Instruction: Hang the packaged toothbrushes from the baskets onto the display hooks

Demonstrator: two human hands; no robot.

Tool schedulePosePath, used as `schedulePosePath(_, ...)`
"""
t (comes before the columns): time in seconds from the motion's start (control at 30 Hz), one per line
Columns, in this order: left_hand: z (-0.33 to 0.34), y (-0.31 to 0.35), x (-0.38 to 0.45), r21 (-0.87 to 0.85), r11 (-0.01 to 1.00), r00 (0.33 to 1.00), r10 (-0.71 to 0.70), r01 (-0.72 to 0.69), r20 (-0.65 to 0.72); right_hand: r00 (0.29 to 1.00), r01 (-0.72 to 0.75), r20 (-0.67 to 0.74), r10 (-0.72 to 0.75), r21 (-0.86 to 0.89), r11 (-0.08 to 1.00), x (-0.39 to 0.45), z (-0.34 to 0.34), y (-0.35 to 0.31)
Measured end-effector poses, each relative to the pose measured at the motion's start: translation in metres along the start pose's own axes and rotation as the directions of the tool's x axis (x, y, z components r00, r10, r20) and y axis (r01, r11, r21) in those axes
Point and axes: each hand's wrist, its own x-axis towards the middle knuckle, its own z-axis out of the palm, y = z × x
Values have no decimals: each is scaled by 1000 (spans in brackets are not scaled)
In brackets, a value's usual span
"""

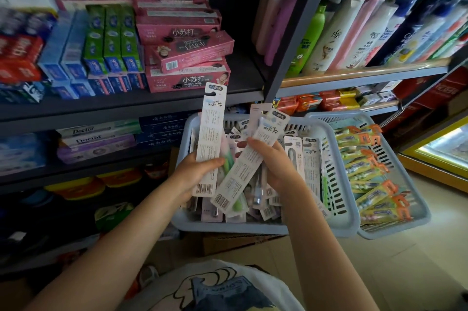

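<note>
Dark shelving unit (131,105) on the left, stacked with toothpaste boxes (177,57); grey shelf (367,75) on the right, loaded with shampoo bottles (336,39). No display hooks in view, so target location cannot be told.

Two pale blue slotted baskets side by side below the shelves. Near basket (253,227) full of loose white-carded packaged toothbrushes, piled at mixed angles. Far basket (405,209) just right of it, rims touching or nearly so, holding orange-and-yellow carded toothbrush packs (367,171) in rough rows.

Left hand (200,174) gripping the lower part of one white toothbrush pack (211,138), held upright above the near basket, hang-hole notch at the top, barcode at the bottom, printed back facing the camera. Right hand (276,161) wrapped round a second white pack (250,156), tilted with top end leaning right; possibly another card (257,114) behind it in the same grip, count unclear.

Step in hand, judged: pick-up and sorting stage, packs out of the basket, not yet hung. Bulk of stock remains in both baskets, so early in the task.

Next move calls for: locating the hooks, turning toward them, orienting each pack hole-up and front-out, threading the notch onto the hook one pack at a time. Tilted pack needs righting first. Risk: multiple cards in the right hand sliding apart during the thread-on.
</note>
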Motion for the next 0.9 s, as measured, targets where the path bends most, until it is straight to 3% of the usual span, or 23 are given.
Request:
schedulePosePath(0.17, -10, 3, 0, 42, 998, 995, 43, -39, -85, 1000, 13, -7, -13, -101, 995, -7, -6, -8)
schedulePosePath(0.3, -17, 10, -1, 85, 995, 996, 58, -52, -74, 999, 30, 33, -24, -218, 975, -14, -4, -19)
schedulePosePath(0.43, -13, 16, -4, 252, 964, 995, 95, -87, -22, 992, -68, -124, 30, -316, 946, -14, 11, -25)
schedulePosePath(0.57, 4, 22, -7, 346, 929, 991, 132, -131, 19, 981, -104, -191, 36, -360, 927, -8, 31, -26)
schedulePosePath(0.8, 29, 28, -12, 267, 945, 982, 170, -187, 87, 925, -245, -320, 207, -82, 966, 11, 45, -14)
schedulePosePath(0.9, 35, 24, -8, 284, 940, 980, 158, -187, 124, 915, -267, -326, 236, -54, 962, 11, 48, -19)
